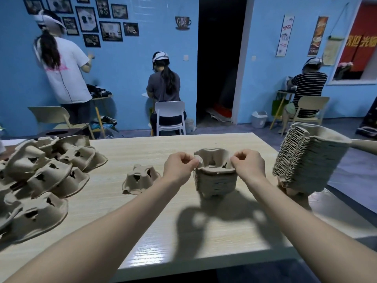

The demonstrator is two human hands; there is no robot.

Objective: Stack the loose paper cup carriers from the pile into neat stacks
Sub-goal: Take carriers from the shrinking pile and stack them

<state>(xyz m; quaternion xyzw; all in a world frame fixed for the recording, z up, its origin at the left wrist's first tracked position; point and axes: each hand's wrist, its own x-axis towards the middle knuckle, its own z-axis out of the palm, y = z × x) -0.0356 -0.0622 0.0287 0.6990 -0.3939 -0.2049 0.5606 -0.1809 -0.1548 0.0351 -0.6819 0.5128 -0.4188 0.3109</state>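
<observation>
My left hand (pixel 179 165) and right hand (pixel 247 163) each pinch one side rim of the top carrier (pixel 214 163), which sits on the short stack (pixel 215 181) mid-table (pixel 204 231). One loose carrier (pixel 139 178) lies upside down just left of my left wrist. The loose pile (pixel 40 176) sprawls far left; the tall stack (pixel 306 160) leans at the right edge.
</observation>
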